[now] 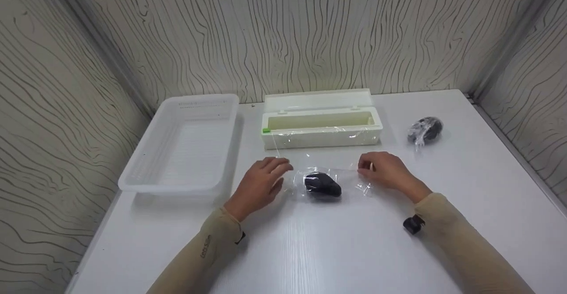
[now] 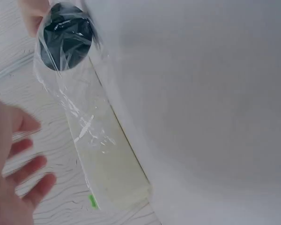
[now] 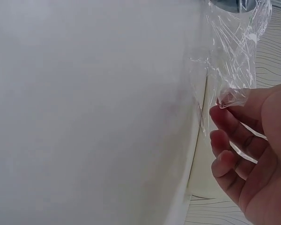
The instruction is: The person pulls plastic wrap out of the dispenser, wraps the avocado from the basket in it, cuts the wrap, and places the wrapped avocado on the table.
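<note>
A dark, oblong, smooth object (image 1: pixel 323 185) lies on the table in front of a white box, with clear plastic wrap (image 1: pixel 352 181) over and around it. My right hand (image 1: pixel 384 170) pinches the wrap's right end between thumb and index finger, as the right wrist view shows, its other fingers curled. My left hand (image 1: pixel 261 183) is at the wrap's left end, fingers spread and bent loosely. In the left wrist view nothing lies between those fingers, and the wrap (image 2: pixel 84 115) hangs apart from them.
Behind the hands stands the long white wrap box (image 1: pixel 321 138), lid raised, with a green slider (image 1: pixel 266 130) at its left front corner. A white plastic basket (image 1: pixel 177 187) is at left. Another dark object (image 1: pixel 425 129), bundled in film, sits at back right. Patterned walls enclose the table.
</note>
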`<state>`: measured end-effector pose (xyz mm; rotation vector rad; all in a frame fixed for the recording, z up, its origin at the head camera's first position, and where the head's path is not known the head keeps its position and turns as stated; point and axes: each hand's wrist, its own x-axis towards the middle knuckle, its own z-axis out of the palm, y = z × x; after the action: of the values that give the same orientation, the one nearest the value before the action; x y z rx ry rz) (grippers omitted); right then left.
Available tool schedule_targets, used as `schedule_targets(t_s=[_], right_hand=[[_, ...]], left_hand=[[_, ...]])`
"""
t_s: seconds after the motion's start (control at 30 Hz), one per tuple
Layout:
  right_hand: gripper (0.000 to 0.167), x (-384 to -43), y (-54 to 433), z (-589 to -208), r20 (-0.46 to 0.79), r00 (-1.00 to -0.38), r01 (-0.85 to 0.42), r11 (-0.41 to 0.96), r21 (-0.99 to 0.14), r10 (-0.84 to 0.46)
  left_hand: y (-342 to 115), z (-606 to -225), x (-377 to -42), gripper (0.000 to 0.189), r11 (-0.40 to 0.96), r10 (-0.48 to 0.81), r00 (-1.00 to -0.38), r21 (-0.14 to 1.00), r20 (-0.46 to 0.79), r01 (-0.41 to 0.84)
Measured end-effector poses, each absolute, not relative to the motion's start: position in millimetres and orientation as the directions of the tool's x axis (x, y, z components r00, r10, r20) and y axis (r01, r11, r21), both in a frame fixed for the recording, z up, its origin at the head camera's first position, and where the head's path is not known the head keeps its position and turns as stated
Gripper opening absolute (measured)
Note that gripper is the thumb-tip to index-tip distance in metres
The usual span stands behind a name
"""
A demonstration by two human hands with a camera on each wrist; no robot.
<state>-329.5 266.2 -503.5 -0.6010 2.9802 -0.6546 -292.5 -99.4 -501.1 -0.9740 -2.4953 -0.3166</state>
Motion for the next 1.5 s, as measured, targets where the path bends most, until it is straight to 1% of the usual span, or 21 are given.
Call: schedule_targets(t_s=[0.03,0.1,0.17,0.27,0.43,0.5,0.57,0.63,0.73,0.83,0.93,1.03,1.23,1.37,1.5], right_hand=[[0.006,-330,266,-504,0.053,-0.925,-0.365,0.837,-0.408,-0.377],[0.006,-329,266,-503,0.060,-0.923,-0.371,0.835,-0.407,-0.380],[0.006,-329,267,-503,0.067,-0.921,-0.376,0.832,-0.409,-0.384],[0.006,-329,267,-503,0.060,-0.923,-0.371,0.835,-0.407,-0.381],[0.003,-330,268,-502,0.049,-0.929,-0.355,0.844,-0.402,-0.367],[0.004,-327,267,-500,0.086,-0.930,-0.361,0.840,-0.405,-0.358],[0.010,-323,263,-495,0.163,-0.920,-0.393,0.825,-0.406,-0.357],[0.016,-316,256,-490,0.248,-0.891,-0.452,0.794,-0.407,-0.380],[0.026,-305,241,-483,0.343,-0.813,-0.578,0.721,-0.382,-0.471],[0.042,-295,225,-481,0.338,-0.743,-0.669,0.656,-0.349,-0.578],[0.055,-289,214,-484,0.290,-0.718,-0.696,0.643,-0.318,-0.633],[0.060,-288,211,-489,0.246,-0.723,-0.690,0.657,-0.303,-0.646],[0.062,-292,207,-495,0.199,-0.763,-0.644,0.691,-0.329,-0.615],[0.065,-293,202,-497,0.174,-0.782,-0.619,0.712,-0.330,-0.599],[0.066,-294,199,-498,0.152,-0.803,-0.590,0.736,-0.331,-0.576]], left_hand=[[-97,-502,-292,0.045,0.685,0.640,-0.619,0.028,0.456,0.728],[-93,-505,-290,0.055,0.629,0.719,-0.571,-0.023,0.396,0.777],[-90,-509,-289,0.062,0.606,0.758,-0.554,-0.056,0.346,0.794],[-89,-514,-288,0.065,0.616,0.762,-0.573,-0.063,0.303,0.786],[-86,-515,-289,0.065,0.643,0.743,-0.613,-0.030,0.269,0.765],[-85,-514,-289,0.066,0.645,0.742,-0.619,-0.020,0.258,0.764],[-83,-513,-290,0.067,0.646,0.742,-0.623,-0.013,0.247,0.764],[-82,-511,-291,0.066,0.652,0.739,-0.632,-0.009,0.233,0.759],[-82,-510,-292,0.066,0.665,0.731,-0.651,-0.003,0.207,0.746],[-83,-509,-293,0.066,0.678,0.724,-0.666,-0.005,0.182,0.735],[-83,-510,-294,0.066,0.678,0.724,-0.668,0.004,0.173,0.735],[-81,-509,-295,0.066,0.673,0.725,-0.667,0.029,0.172,0.739],[-76,-507,-298,0.062,0.685,0.707,-0.689,0.086,0.160,0.724],[-71,-507,-301,0.059,0.689,0.693,-0.704,0.146,0.156,0.710],[-65,-506,-303,0.062,0.692,0.683,-0.716,0.185,0.147,0.698]])
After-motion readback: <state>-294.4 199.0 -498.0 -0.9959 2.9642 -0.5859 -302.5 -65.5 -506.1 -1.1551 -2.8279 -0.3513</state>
